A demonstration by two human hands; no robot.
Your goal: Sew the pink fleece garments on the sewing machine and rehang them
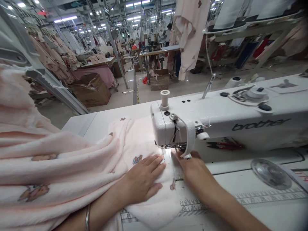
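Pale pink plush fabric (101, 166) with small bear prints spreads across the left of the table and runs under the needle area of a white sewing machine (240, 118). My left hand (146, 176) lies flat on the fabric, fingers stretched toward the lit presser foot (176, 149). Close to the right of the needle is my right hand (192, 166). Its fingertips are partly hidden behind the machine's white guard (191, 138), so whether they grip anything does not show.
Red-handled pliers or snips (226, 145) lie behind the machine arm. A clear round dish (271, 174) sits at right, near a measuring tape (197, 207) along the table edge. Beyond the table are a cardboard box (90, 89), a slanted metal post (60, 86) and hanging pink fabric (190, 38).
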